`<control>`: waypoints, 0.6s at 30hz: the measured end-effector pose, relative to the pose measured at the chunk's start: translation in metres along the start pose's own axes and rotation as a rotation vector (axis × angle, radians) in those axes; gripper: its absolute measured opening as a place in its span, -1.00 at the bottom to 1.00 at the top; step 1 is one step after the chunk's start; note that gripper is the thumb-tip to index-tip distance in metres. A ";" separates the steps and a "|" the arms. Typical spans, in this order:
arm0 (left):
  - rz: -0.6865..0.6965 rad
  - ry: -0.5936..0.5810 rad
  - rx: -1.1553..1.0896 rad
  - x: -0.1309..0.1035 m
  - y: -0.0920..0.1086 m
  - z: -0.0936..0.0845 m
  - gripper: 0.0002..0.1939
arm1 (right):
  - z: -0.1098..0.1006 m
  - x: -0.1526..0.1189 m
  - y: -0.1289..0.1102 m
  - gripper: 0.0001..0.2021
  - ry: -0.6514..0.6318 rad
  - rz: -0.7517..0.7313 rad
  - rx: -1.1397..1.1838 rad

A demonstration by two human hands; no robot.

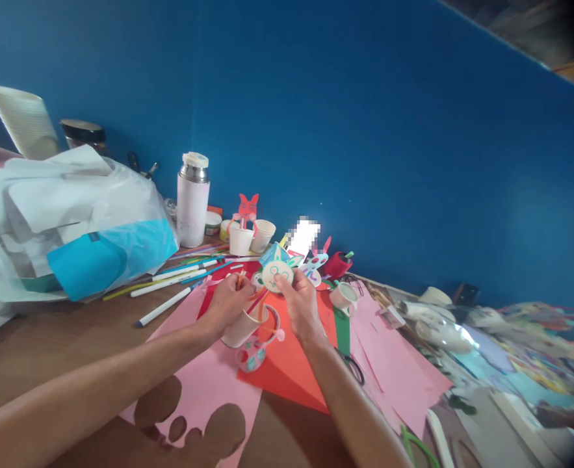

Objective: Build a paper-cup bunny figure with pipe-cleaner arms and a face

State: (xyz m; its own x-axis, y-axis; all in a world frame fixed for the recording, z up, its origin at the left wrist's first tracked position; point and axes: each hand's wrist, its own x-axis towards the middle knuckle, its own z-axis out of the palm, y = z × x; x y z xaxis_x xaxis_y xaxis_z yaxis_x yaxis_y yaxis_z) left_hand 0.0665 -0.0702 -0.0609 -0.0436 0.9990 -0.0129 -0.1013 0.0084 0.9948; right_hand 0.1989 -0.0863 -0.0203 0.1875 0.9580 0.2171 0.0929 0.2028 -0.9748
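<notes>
Pinching a pale round rabbit face [277,276], the right hand [300,300] has its thumb on the drawn front and its fingers tucked behind. The face sits mid-scene, beyond the near paper cup [240,330] and slightly to its right. It looks like thin card: I'd guess it is very light, flat and fairly stiff, with the narrow green-lined ears easiest to crease, so a gentle pinch on the round rim seems best. The left hand [233,296] has its fingers drawn together by a thin orange sliver; the blur leaves me unable to tell whether it grips it.

The cup leans, smooth-walled, with slim orange strips [261,305] at its mouth. A matte red-orange sheet [287,354] lies beneath, overlapping a pink sheet [194,383] with rounded cut-outs, on the brown surface [96,331]. Slick felt pens [164,305] lie to the left, near a hard cylindrical bottle [192,211]; farther left slumps a crinkled clear bag [72,195] of paper.
</notes>
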 end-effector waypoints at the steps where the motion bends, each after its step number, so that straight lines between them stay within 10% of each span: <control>1: -0.006 -0.022 -0.019 0.000 0.000 0.000 -0.83 | -0.001 0.001 0.002 -0.79 0.010 -0.014 -0.023; 12: -0.278 -0.570 -0.703 0.017 0.030 -0.023 -0.47 | -0.016 0.019 0.018 -0.80 0.063 0.066 0.006; 18: -0.473 -0.551 -0.673 0.039 0.002 -0.034 -0.61 | -0.012 0.018 0.025 -0.80 -0.017 0.152 0.129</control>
State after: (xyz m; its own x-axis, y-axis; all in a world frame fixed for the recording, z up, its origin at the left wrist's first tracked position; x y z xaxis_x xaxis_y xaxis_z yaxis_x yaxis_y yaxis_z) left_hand 0.0309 -0.0324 -0.0624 0.5986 0.7816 -0.1755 -0.5397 0.5554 0.6327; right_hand 0.2158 -0.0667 -0.0404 0.1735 0.9825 0.0670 -0.0620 0.0788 -0.9950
